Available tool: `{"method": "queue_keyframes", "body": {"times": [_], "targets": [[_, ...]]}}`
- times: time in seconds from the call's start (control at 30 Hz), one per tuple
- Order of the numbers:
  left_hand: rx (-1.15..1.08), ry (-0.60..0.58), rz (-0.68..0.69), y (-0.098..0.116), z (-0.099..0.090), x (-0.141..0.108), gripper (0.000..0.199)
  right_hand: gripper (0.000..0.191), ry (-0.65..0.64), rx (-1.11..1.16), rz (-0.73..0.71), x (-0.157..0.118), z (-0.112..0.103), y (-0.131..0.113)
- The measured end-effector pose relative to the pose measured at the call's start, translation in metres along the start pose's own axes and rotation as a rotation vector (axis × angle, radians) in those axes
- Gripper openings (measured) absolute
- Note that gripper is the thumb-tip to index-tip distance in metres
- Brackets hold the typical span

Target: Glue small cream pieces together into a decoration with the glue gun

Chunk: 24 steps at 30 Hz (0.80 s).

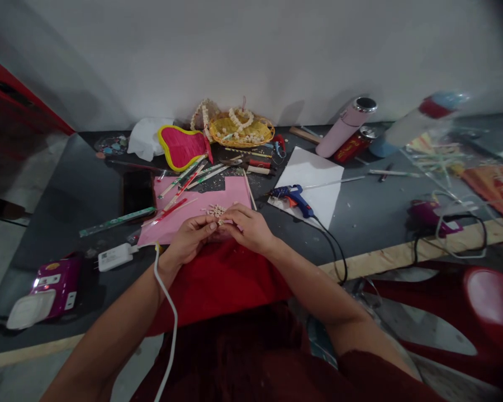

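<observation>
Head view: the two hands meet over the near edge of the pink paper (184, 207), fingertips almost together. The left hand (194, 238) has its thumb and forefinger drawn narrow, closed on a tiny pale piece (220, 222). The right hand (250, 228) comes at the same piece from the other side, its thumb and forefinger also nearly shut and touching it; its other fingers curl inward, close together. The piece's exact shape is too small to tell, and the fingers partly cover it. Just beyond the fingertips, a small pile (215, 210) of pale bits lies on the paper. Red cloth (230, 282) spreads below both hands. Right of them, a blue glue gun (293, 196) lies on a white sheet (324, 181), apart from the fingers. Thin sticks (183, 187) lie beyond the left hand, partly on the paper.
</observation>
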State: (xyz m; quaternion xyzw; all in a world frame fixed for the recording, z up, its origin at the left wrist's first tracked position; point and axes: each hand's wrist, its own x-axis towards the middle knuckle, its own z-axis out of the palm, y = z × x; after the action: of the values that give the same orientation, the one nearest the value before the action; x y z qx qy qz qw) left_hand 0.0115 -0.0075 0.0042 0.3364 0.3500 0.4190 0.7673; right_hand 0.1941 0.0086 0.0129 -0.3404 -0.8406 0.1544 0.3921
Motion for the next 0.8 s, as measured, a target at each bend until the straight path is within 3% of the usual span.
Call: {"method": "queue_keyframes", "body": {"times": [0.3,0.8], "targets": [[0.003,-0.029,0.002,-0.0018,-0.002,-0.0015,0.016,0.018,-0.021,-0.005,-0.065,-0.0004,0.0007,-0.001],[-0.012,-0.045,0.028,0.001,0.0003,-0.0023,0.018,0.016,0.0,0.078,-0.015,-0.0003,0.0002,-0.001]]}}
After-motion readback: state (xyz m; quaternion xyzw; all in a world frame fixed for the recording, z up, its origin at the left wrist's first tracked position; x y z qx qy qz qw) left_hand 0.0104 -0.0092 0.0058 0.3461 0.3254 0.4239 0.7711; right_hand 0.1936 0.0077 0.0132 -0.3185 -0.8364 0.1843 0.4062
